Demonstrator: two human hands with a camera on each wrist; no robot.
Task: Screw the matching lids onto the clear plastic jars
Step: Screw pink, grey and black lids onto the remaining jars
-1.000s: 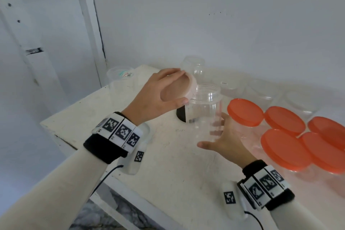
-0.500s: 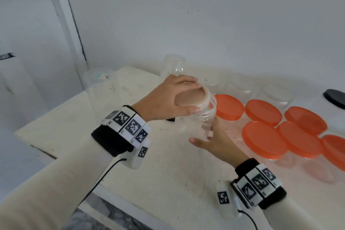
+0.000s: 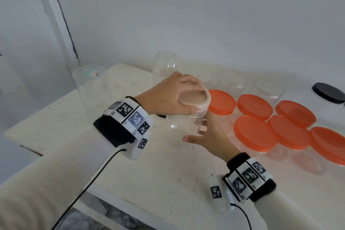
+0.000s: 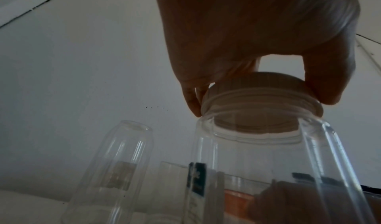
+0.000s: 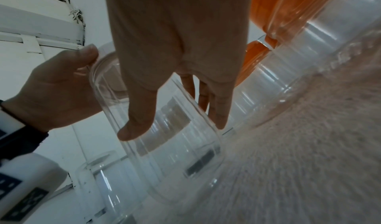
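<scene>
White wall behind, and a scuffed cream bench [image 3: 164, 170] carrying everything, so that's our setup. From the head view, our landmark is the clear jar [image 3: 183, 127] standing upright near the middle of the bench. Our left hand [image 3: 164, 95] is over its mouth, fingers and thumb curled round the rim of a beige lid [image 3: 194, 98] that sits on the jar's neck, looking slightly tilted. Our right hand [image 3: 211, 136] is against the jar's side, thumb in front, fingers behind seen through the plastic, so that grip wraps loosely on the jar. Just beside the jar sit the orange-lidded jars [image 3: 253, 136] in a cluster, with more lidless clear ones behind them by the wall. Beyond the jar stands another open clear jar [image 3: 165, 67], and well off to the jar's other side is a tall clear container [image 3: 89, 87] with a label on top. A black lid [image 3: 327, 92] sits at the far edge past the orange ones.

Left wrist view: the left hand [image 4: 257, 37] pinches the lid [image 4: 259, 95] from above, fingertips on its ribbed edge, lid sitting on the jar [image 4: 268, 162] threads.

Right wrist view: the right hand [image 5: 177, 48] has thumb and fingers spread round the jar [image 5: 175, 154] wall, touching it; the left hand [image 5: 55, 94] is at the jar's top.
</scene>
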